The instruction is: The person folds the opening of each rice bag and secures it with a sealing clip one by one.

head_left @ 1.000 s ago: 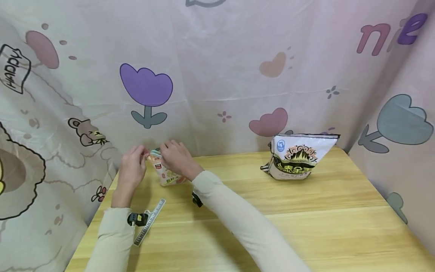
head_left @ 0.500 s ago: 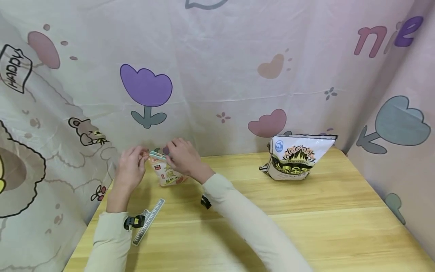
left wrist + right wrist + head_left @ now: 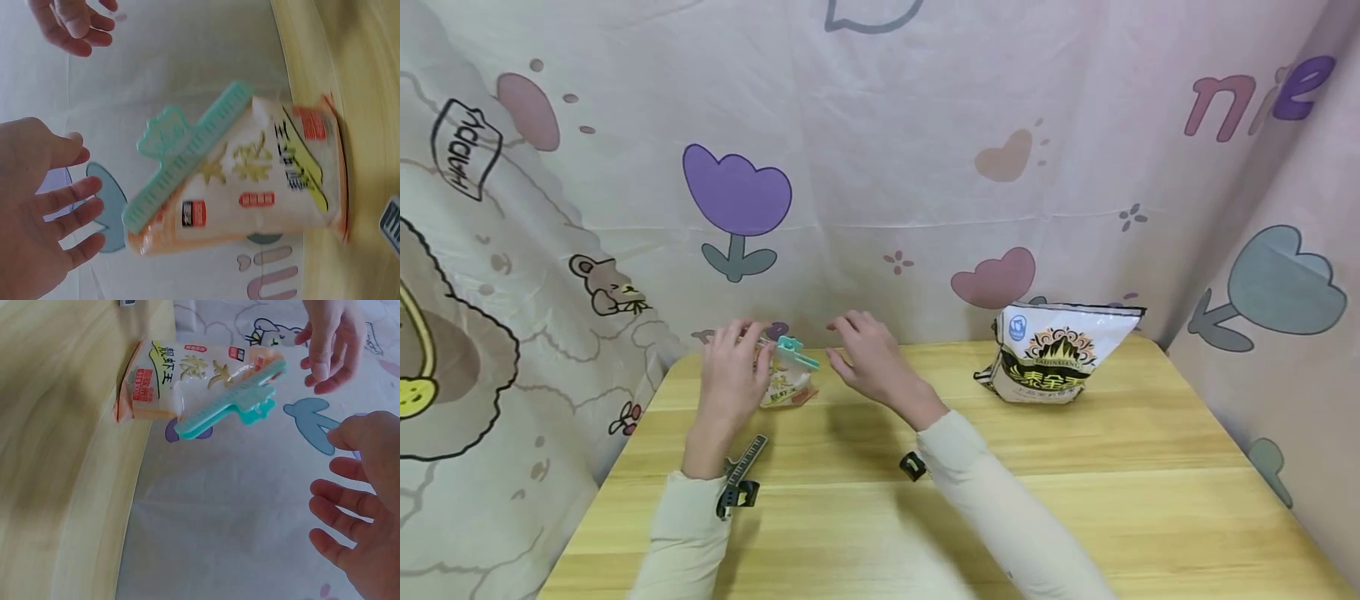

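- Small bag (image 3: pixel 250 178): stands far left on the desk (image 3: pixel 1150 467), teal clip (image 3: pixel 187 155) across its top.
- Left hand (image 3: pixel 733 375): left of small bag, apart, fingers wide.
- Right hand (image 3: pixel 874 360): right of small bag, fingers wide.
- Grey clip (image 3: pixel 748 458): left, nearer.
- Large bag (image 3: pixel 1060 354): far right.

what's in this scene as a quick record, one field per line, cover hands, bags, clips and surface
left hand: open, beside the small bag, not touching it
right hand: open, apart from the small bag
small bag: white and orange, standing on the table
teal clip: across the small bag's top
grey clip: lying on the table, partly hidden in the head view
large bag: mostly white, standing at right
table: wood-grain top
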A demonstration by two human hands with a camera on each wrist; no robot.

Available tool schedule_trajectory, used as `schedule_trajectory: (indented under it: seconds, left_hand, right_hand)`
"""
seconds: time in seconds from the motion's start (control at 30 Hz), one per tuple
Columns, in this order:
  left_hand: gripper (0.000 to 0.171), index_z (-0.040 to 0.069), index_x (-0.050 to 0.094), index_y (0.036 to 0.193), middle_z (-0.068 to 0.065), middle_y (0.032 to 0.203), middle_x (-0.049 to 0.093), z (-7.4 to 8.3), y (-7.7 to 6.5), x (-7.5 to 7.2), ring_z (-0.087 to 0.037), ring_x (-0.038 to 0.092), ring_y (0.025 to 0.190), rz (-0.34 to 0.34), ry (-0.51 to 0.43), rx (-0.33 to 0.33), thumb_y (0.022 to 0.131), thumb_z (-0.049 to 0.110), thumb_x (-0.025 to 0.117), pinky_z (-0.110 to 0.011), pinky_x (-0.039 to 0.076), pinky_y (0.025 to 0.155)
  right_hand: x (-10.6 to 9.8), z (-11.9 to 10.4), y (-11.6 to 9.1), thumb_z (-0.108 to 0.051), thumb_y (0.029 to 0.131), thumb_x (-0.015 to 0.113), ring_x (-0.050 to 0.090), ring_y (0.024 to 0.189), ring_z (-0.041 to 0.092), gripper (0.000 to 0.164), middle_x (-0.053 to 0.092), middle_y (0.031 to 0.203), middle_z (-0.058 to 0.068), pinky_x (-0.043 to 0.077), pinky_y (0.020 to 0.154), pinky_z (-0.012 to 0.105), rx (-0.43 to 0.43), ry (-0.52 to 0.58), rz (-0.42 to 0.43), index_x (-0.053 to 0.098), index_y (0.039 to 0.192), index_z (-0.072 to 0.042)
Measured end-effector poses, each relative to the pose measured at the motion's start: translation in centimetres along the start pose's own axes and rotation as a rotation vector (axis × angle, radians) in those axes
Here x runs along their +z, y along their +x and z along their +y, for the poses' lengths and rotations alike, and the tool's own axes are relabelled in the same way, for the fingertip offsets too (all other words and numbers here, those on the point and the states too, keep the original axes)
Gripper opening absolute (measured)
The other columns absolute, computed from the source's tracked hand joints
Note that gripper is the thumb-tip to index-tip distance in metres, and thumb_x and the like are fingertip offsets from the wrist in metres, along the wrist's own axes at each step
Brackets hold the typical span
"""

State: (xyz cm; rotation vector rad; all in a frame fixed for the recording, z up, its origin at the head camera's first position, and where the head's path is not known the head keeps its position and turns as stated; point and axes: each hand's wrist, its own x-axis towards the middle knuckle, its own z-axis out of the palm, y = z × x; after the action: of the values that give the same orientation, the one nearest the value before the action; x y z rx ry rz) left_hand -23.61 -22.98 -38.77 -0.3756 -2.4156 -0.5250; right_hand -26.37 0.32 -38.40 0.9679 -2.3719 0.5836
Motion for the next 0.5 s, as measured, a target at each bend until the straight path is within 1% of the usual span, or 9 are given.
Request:
schedule_trajectory:
  seconds: [0.07, 0.23, 0.3, 0.5]
  left_hand:
    - [0.024, 0.004, 0.064, 0.123, -0.02, 0.126, 0.058, 0.6, -0.1, 0.2, -0.042, 0.052, 0.114, -0.015, 0.006, -0.005, 0.101, 0.012, 0.065, -0.058, 0.042, 0.087]
    - [0.026, 0.005, 0.063, 0.125, -0.019, 0.127, 0.058, 2.2, -0.4, 0.7, -0.041, 0.055, 0.112, -0.014, 0.017, -0.002, 0.101, 0.015, 0.065, -0.059, 0.044, 0.088]
    - [0.028, 0.006, 0.063, 0.127, -0.019, 0.128, 0.059, 2.9, -0.4, 1.2, -0.041, 0.056, 0.113, -0.015, 0.013, 0.015, 0.1, 0.015, 0.066, -0.059, 0.044, 0.089]
    - [0.031, 0.008, 0.063, 0.129, -0.016, 0.132, 0.059, 5.4, -0.7, 2.2, -0.039, 0.057, 0.118, -0.056, 0.006, 0.054, 0.1, 0.019, 0.067, -0.058, 0.046, 0.094]
  right_hand:
    - [-0.3, 0.3, -0.8, -0.019, 0.098, 0.068, 0.06, 0.111, 0.027, 0.032, 0.066, 0.12, 0.009, 0.05, 0.096, 0.041, 0.002, 0.005, 0.015, 0.064, 0.125, -0.002]
    - [-1.3, 0.9, -2.7, -0.017, 0.097, 0.07, 0.058, 0.116, 0.028, 0.035, 0.064, 0.124, 0.01, 0.048, 0.101, 0.04, 0.006, 0.021, 0.052, 0.063, 0.127, -0.003]
    - [-1.7, 1.1, -3.4, -0.017, 0.097, 0.07, 0.056, 0.12, 0.028, 0.036, 0.063, 0.127, 0.011, 0.048, 0.102, 0.04, 0.015, 0.029, 0.058, 0.063, 0.128, -0.002]
    - [-3.7, 1.8, -5.6, -0.018, 0.098, 0.068, 0.053, 0.126, 0.028, 0.039, 0.059, 0.133, 0.013, 0.047, 0.105, 0.041, 0.058, 0.031, 0.071, 0.06, 0.133, -0.002]
